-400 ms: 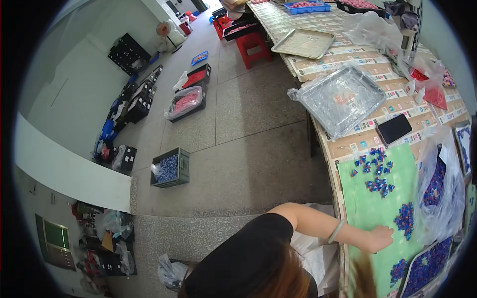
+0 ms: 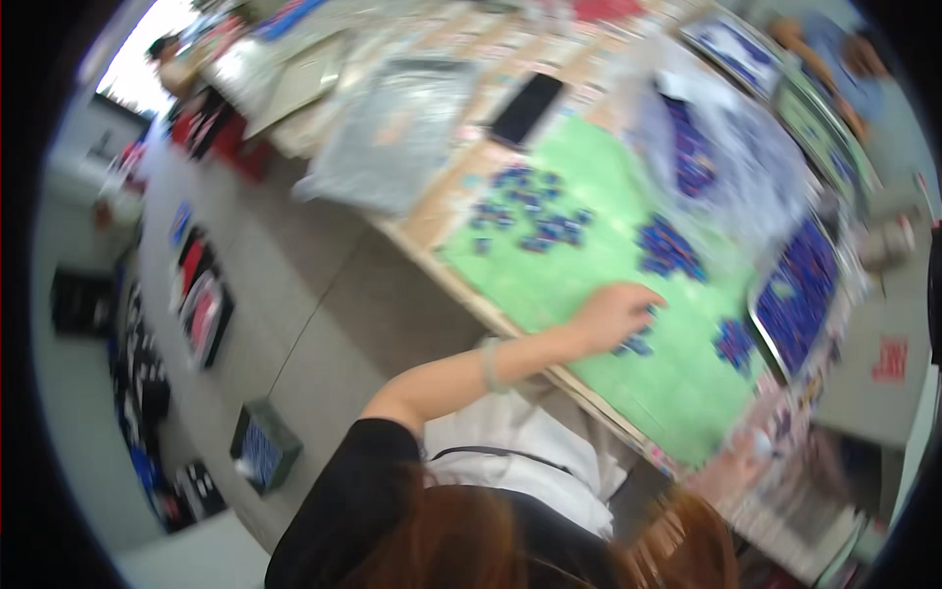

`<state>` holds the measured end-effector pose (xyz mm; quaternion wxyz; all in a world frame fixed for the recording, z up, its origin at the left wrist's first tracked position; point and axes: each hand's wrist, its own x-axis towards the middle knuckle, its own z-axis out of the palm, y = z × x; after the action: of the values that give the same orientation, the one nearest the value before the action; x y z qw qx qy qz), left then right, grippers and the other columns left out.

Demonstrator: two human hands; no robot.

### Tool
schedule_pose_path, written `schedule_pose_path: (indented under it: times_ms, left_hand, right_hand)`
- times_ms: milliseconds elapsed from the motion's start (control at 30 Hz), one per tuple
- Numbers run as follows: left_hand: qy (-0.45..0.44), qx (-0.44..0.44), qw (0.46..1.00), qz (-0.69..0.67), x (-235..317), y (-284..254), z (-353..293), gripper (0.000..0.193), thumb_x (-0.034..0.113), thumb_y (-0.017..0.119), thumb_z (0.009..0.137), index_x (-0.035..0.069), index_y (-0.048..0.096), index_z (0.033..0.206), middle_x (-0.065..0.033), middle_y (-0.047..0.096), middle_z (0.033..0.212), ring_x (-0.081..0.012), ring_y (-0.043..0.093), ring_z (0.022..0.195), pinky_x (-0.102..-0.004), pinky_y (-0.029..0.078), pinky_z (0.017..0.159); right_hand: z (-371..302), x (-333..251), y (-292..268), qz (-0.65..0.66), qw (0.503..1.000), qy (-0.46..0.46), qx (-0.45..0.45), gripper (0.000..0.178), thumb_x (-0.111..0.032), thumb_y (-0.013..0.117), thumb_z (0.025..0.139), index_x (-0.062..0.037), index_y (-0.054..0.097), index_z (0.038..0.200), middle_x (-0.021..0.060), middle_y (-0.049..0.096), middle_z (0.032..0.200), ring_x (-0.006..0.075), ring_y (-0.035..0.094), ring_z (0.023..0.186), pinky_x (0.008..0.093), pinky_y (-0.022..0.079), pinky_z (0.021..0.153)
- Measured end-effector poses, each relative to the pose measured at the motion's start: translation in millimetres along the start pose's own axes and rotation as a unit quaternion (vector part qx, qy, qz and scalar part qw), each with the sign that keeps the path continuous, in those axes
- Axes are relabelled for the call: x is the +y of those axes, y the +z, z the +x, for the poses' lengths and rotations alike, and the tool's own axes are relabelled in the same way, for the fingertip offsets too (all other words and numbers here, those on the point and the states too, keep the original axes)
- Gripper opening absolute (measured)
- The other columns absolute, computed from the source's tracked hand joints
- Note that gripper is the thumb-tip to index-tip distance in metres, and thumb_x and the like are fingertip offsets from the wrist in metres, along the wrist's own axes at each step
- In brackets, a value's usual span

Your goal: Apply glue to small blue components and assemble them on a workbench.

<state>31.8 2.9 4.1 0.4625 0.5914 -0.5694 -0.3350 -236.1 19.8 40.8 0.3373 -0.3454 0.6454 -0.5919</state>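
Worktable, head view, blurred. We have the left hand over the green sheet, fingers bent and drawn in narrow, tips at a few small blue pieces. Whether they pinch one, we cannot tell. The right hand is out of our view.

More pieces lie about the same sheet: a loose scatter toward the phone, a tight heap beyond the hand, a smaller cluster near the filled tray. A clear bag with more pieces lies beside the heap.

Step in hand, as we judge it: handling pieces by the few, at the fingertips. The next move calls for a light pinch and a clear path, without brushing the heap or cluster.

Writing: a red printed patch marks a grey surface at right; too smeared to read. The table covering carries print, likewise illegible. No brand we can make out.
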Motion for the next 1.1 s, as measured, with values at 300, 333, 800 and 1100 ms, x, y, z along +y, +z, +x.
schedule_pose_path:
  times_ms: [300,333,800,1100]
  left_hand:
    - [-0.208,-0.067,0.862,-0.458,52,-7,-23,0.025,0.0,0.049,0.08,0.001,0.051,0.104,-0.0084,0.055,0.099,-0.0099,0.054,0.084,-0.0199,0.044,0.069]
    - [-0.24,-0.067,0.818,-0.518,55,-7,-25,0.024,0.0,0.049,0.08,0.001,0.051,0.104,-0.0076,0.055,0.099,-0.0109,0.055,0.083,-0.0203,0.044,0.07]
    - [-0.345,-0.087,0.673,-0.649,45,12,-48,0.021,0.002,0.048,0.082,0.003,0.051,0.102,-0.0093,0.055,0.1,-0.015,0.055,0.091,-0.0232,0.046,0.078]
    - [-0.385,-0.078,0.658,-0.642,50,18,-50,0.017,0.003,0.05,0.081,0.004,0.052,0.098,-0.0094,0.056,0.098,-0.0145,0.057,0.083,-0.0237,0.047,0.074]
  right_hand:
    - [-27,-22,7,0.182,0.954,0.108,-0.212,0.039,-0.008,0.053,0.078,0.0023,0.039,0.112,0.0097,0.05,0.095,0.0229,0.052,0.091,0.0327,0.043,0.077]
    - [-31,-27,10,0.222,0.933,0.136,-0.25,0.042,-0.008,0.053,0.077,0.003,0.037,0.114,0.0099,0.049,0.095,0.025,0.052,0.091,0.0341,0.045,0.076]
    - [-52,-46,18,0.138,0.948,0.094,-0.272,0.034,-0.009,0.061,0.068,-0.0005,0.044,0.096,0.0093,0.049,0.091,0.0136,0.047,0.079,0.0258,0.038,0.07]
    - [-57,-50,16,0.073,0.964,-0.084,-0.239,0.036,-0.012,0.066,0.065,-0.0005,0.045,0.091,0.0076,0.044,0.087,0.0131,0.042,0.078,0.0232,0.034,0.071]
